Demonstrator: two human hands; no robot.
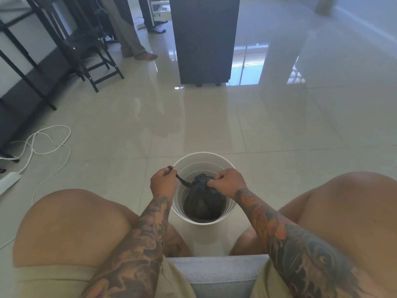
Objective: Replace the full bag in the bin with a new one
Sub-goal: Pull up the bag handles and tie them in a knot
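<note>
Both fists closed, gripping bag (204,201) ties.

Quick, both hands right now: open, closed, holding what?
Left hand: closed on the black bag's tie strip.
Right hand: closed, pinching the bag neck.

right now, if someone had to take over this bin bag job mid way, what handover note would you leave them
Left hand: shut on the black tie strip, pulled out over the bin's left rim.
Right hand: pinching the gathered neck of the black bag.
The bag sits inside the white bin on the floor between the knees.
Done: bag top gathered, tie apparently being tightened.
Left: finish the tie, lift the bag out, fit a new one. No new bag in view.
</note>
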